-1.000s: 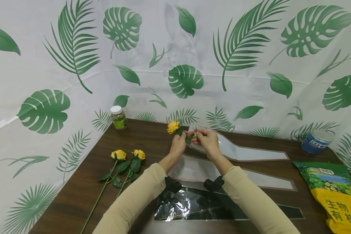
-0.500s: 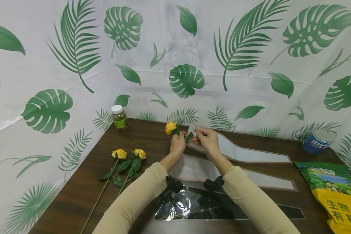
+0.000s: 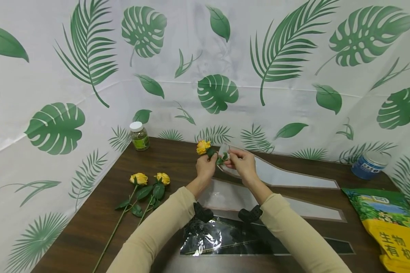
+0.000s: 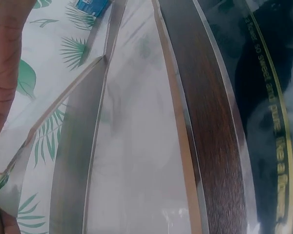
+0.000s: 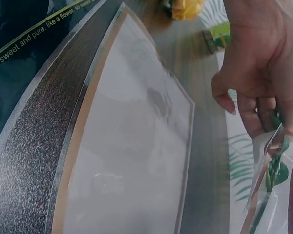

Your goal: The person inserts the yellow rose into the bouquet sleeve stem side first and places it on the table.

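Observation:
My left hand [image 3: 205, 167] pinches a yellow rose [image 3: 203, 146] by its stem, just below the bloom. In the right wrist view, its leafy stem [image 5: 271, 175] runs inside a white and clear flower sleeve [image 5: 283, 204]. My right hand [image 3: 243, 163] pinches the mouth of this sleeve [image 3: 287, 178], which stretches away to the right along the back of the table. Only part of the right hand [image 4: 5, 63] shows in the left wrist view. Most of the stem is hidden by the hands and sleeve in the head view.
Two more yellow roses [image 3: 138, 179] lie at the left of the table [image 3: 99, 212]. Another white sleeve [image 3: 314, 209] and a black sleeve [image 3: 232, 239] lie nearer. A jar [image 3: 139, 136] stands back left; a blue can [image 3: 369, 165] and a yellow-green bag [image 3: 389, 227] are at right.
The rose's bloom shifts slightly left, then back right towards the sleeve with my left hand. Its leaves now show within the sleeve's mouth. My right hand stays nearly still.

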The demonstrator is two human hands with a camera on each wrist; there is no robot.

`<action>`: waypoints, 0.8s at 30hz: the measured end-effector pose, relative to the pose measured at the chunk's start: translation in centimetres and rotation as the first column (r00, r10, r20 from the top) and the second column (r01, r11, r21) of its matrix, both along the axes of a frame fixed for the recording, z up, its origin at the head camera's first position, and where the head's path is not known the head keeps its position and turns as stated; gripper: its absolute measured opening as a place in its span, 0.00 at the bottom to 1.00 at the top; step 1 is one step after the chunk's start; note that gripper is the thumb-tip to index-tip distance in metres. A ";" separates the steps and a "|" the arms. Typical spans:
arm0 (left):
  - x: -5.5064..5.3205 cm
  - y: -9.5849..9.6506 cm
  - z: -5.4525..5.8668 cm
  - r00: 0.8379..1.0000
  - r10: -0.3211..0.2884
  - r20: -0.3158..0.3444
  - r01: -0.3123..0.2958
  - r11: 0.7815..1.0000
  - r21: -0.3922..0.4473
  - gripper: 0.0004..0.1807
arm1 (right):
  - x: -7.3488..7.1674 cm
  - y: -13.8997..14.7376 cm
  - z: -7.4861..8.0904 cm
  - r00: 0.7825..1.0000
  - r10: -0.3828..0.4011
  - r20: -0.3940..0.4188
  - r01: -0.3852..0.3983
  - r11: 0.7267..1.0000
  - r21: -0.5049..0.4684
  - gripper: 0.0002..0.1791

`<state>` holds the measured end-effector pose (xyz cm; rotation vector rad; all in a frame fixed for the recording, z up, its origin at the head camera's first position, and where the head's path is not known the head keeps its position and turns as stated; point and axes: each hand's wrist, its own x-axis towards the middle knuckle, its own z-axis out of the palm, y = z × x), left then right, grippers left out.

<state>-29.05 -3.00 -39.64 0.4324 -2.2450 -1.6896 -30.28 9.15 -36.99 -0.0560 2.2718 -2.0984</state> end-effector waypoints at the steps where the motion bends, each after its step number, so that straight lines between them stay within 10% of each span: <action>1: 0.0 0.0 0.0 1.000 0.013 0.010 -0.013 1.000 -0.011 0.16 | 0.0 0.0 0.0 1.000 -0.001 -0.001 0.001 1.000 -0.003 0.16; 8: 0.0 0.5 -0.1 0.998 0.053 0.045 -0.057 0.995 0.084 0.21 | -0.1 -0.1 -0.1 1.000 0.008 -0.030 -0.009 1.000 -0.016 0.15; 16: -0.1 0.8 0.0 0.992 0.089 -0.094 -0.052 0.941 0.334 0.32 | -0.2 0.5 -0.1 1.000 -0.012 -0.005 0.012 0.999 -0.031 0.16; 24: 0.0 0.3 0.0 0.981 0.136 -0.138 -0.093 0.955 0.281 0.32 | -0.2 0.7 0.0 1.000 -0.013 -0.028 0.012 0.999 -0.047 0.16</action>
